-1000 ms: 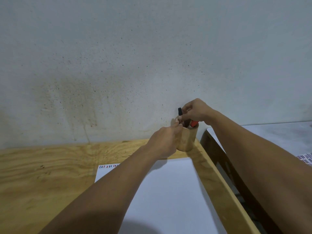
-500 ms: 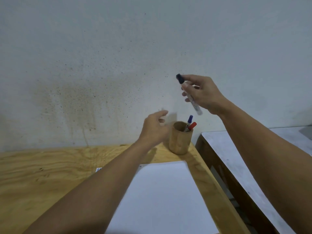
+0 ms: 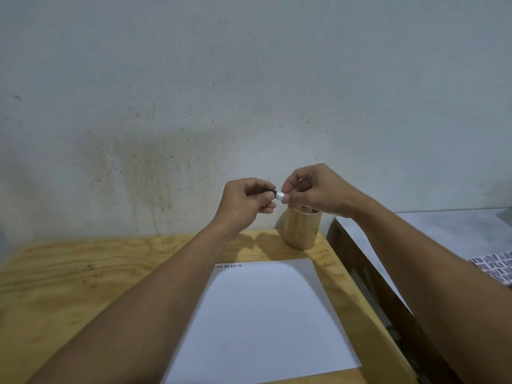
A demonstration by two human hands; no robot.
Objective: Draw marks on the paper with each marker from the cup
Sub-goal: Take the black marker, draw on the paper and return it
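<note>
Uncapping step: left hand grip pinches the black cap, right hand grip holds the marker above the cup; next, pull apart, mark paper on near counter

Speckled, stained grey wall behind plywood table; grey-topped bench just beside; patterned cloth on it.

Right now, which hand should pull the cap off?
Left. The left hand already pinches the marker's black cap, while the right hand grips the white barrel.
</note>
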